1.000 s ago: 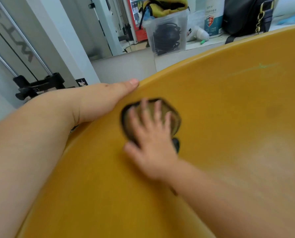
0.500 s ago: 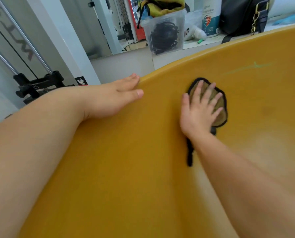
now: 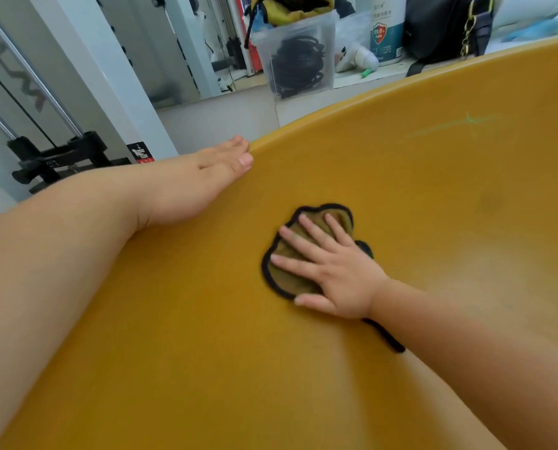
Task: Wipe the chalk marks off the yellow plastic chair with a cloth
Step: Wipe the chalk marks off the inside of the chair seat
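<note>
Pressing flat on the cloth point(image 3: 287, 280), the right hand point(image 3: 336, 274) lies a little right of the frame's centre, its fingers point(image 3: 310, 232) straight and spread, clutching nothing. The cloth is olive with a black hem. It sits bunched under the palm on the inner face of the yellow chair point(image 3: 433, 222), with its scalloped edge showing beyond the fingertips and a black strip of it trailing out below the wrist.

The left hand point(image 3: 186, 186) is at the chair's rim, left of centre. Its thumb lies on the inside face and its fingers go over the outside, so the rim is clasped between them. That curved rim sweeps from this hand up to the upper right corner.

A faint green chalk mark point(image 3: 466, 121) runs just under the rim in the upper right, well apart from the cloth, and bare yellow surface lies between the two. More open yellow spreads below and to the right of the cloth.

Beyond the rim, at the top of the frame, a counter point(image 3: 352, 81) carries a clear bin point(image 3: 298, 60) of black cables, a white tub point(image 3: 386, 27) and a black bag point(image 3: 446, 27).
</note>
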Tool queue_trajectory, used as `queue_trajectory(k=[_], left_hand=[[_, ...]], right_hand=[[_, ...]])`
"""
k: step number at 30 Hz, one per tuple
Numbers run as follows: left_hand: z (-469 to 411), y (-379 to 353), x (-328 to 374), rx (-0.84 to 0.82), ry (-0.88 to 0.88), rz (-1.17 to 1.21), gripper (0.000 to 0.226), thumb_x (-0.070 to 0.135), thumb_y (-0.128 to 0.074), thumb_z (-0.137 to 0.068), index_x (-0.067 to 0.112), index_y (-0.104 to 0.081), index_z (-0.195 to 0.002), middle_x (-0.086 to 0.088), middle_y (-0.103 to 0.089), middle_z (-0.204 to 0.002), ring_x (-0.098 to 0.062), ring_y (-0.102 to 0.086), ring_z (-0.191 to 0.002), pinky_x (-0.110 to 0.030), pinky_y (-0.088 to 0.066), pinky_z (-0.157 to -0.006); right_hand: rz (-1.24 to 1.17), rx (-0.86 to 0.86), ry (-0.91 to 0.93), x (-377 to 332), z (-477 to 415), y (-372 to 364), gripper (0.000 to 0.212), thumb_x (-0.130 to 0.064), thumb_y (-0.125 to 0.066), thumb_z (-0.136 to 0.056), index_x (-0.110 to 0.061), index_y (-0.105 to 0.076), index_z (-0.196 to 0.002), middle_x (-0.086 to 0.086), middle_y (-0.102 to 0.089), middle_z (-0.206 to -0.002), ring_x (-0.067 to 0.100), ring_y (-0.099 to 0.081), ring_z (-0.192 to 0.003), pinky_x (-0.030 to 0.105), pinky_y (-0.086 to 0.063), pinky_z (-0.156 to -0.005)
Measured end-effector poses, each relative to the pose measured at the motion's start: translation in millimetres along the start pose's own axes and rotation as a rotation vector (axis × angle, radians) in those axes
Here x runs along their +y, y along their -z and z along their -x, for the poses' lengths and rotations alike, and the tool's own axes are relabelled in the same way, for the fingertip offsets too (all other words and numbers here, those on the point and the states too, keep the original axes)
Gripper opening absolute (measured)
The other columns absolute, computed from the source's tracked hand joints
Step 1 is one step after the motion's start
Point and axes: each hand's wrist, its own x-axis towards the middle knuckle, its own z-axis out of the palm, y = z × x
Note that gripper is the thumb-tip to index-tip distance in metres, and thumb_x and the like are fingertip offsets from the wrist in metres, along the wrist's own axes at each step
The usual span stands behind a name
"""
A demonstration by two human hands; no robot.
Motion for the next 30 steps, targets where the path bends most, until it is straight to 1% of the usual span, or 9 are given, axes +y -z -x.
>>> queue_trajectory(k=[3,6,8,11,13,16,21,27,30], left_hand=[[-1.2,-0.1,5.7,0.002,-0.008,-0.012,0.062,0.055,-0.018,-0.098,0.033,-0.009,-0.156,0.024,-0.003,-0.160,0.009,-0.004,-0.143,-0.013,-0.001,-0.111],[-3.4,-1.6,4.9,0.003,0.018,-0.106,0.072,0.063,-0.017,-0.091,0.034,-0.004,-0.156,0.024,0.002,-0.160,0.005,0.000,-0.145,-0.023,-0.001,-0.119],[-6.8,-5.3,2.1,0.007,0.046,-0.258,0.075,0.065,-0.021,-0.092,0.033,0.004,-0.155,0.020,0.010,-0.161,-0.002,0.002,-0.148,-0.029,-0.002,-0.121],[-17.3,-17.3,3.5,0.066,0.047,-0.541,0.093,0.072,-0.034,-0.088,0.028,0.016,-0.153,0.010,0.016,-0.162,-0.017,-0.001,-0.151,-0.044,-0.011,-0.122],[-25.6,-25.5,11.3,0.119,0.054,-0.651,0.105,0.076,-0.040,-0.083,0.025,0.019,-0.153,0.005,0.016,-0.163,-0.022,-0.002,-0.151,-0.050,-0.016,-0.120],[-46.0,-33.0,30.2,0.170,0.017,-0.789,0.111,0.078,-0.043,-0.080,0.021,0.020,-0.153,0.000,0.018,-0.163,-0.025,-0.004,-0.151,-0.048,-0.019,-0.120],[-109.1,-48.1,69.2,0.296,-0.045,-0.802,0.115,0.076,-0.050,-0.079,0.019,0.017,-0.154,-0.003,0.014,-0.164,-0.028,-0.006,-0.151,-0.050,-0.018,-0.119],[-163.5,-90.9,110.0,0.611,0.021,-0.732,0.123,0.084,-0.056,-0.061,0.020,-0.005,-0.154,-0.009,-0.024,-0.153,-0.036,-0.031,-0.134,-0.057,-0.027,-0.107],[-171.5,-105.9,108.3,0.735,0.070,-0.739,0.126,0.084,-0.053,-0.055,0.018,-0.010,-0.152,-0.010,-0.029,-0.144,-0.038,-0.031,-0.127,-0.055,-0.023,-0.108]], right_hand=[[-0.036,0.099,-0.450,47.4,-6.9,8.8,0.071,-0.075,-0.010,-0.097,-0.043,-0.001,-0.160,-0.002,0.015,-0.169,0.034,0.012,-0.157,0.069,-0.002,-0.121],[-0.301,0.155,-0.988,16.8,-47.2,23.1,0.078,-0.076,0.000,-0.092,-0.041,0.009,-0.160,0.003,0.025,-0.168,0.037,0.022,-0.154,0.068,0.006,-0.120],[-0.407,0.109,-0.904,-42.0,-67.7,27.1,0.083,-0.075,-0.004,-0.088,-0.037,0.012,-0.159,0.008,0.023,-0.168,0.041,0.024,-0.153,0.070,0.005,-0.118],[-0.496,-0.021,-0.338,-133.5,-43.4,34.8,0.079,-0.074,-0.021,-0.094,-0.040,0.004,-0.161,0.000,0.021,-0.170,0.032,0.032,-0.151,0.065,0.014,-0.119],[-0.561,-0.133,-0.160,-139.7,-8.7,35.8,0.075,-0.070,-0.028,-0.097,-0.044,0.000,-0.161,-0.009,0.021,-0.169,0.022,0.034,-0.151,0.056,0.021,-0.120],[-0.485,-0.263,-0.080,-93.3,39.1,26.4,0.069,-0.069,-0.030,-0.101,-0.048,-0.002,-0.160,-0.015,0.019,-0.168,0.016,0.033,-0.151,0.054,0.021,-0.121],[-0.197,-0.387,-0.298,1.0,99.4,17.1,0.069,-0.077,-0.014,-0.098,-0.051,0.005,-0.158,-0.014,0.026,-0.166,0.020,0.036,-0.150,0.059,0.017,-0.121],[0.003,-0.283,-0.850,111.7,148.1,25.2,0.075,-0.083,0.001,-0.091,-0.050,0.020,-0.155,-0.006,0.035,-0.164,0.031,0.032,-0.151,0.065,0.010,-0.121],[0.084,-0.195,-1.082,166.5,150.6,36.5,0.081,-0.084,0.007,-0.088,-0.043,0.022,-0.156,0.001,0.037,-0.163,0.034,0.033,-0.150,0.065,0.015,-0.119]])
